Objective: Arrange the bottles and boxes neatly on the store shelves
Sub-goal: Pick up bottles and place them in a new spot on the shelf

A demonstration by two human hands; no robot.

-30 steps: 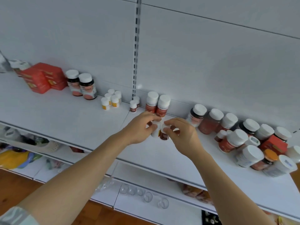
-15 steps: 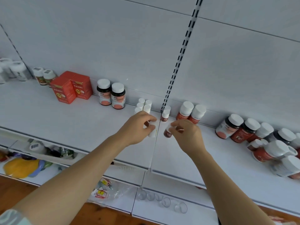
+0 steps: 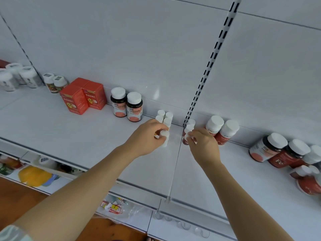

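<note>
Small white bottle [image 3: 164, 138] pinched in left hand [image 3: 147, 136], just near of a cluster of four small white bottles [image 3: 164, 117] at the far edge of the white shelf [image 3: 69, 136]. Small red-labelled bottle [image 3: 186, 138] gripped by right hand [image 3: 203, 145], close beside two similar ones [image 3: 190, 125] by the slotted upright [image 3: 205, 73]. Left along the back: two dark bottles [image 3: 127, 106], then red boxes [image 3: 83, 97]. Right: two red bottles [image 3: 221, 127], further jumbled bottles [image 3: 284, 152].
</note>
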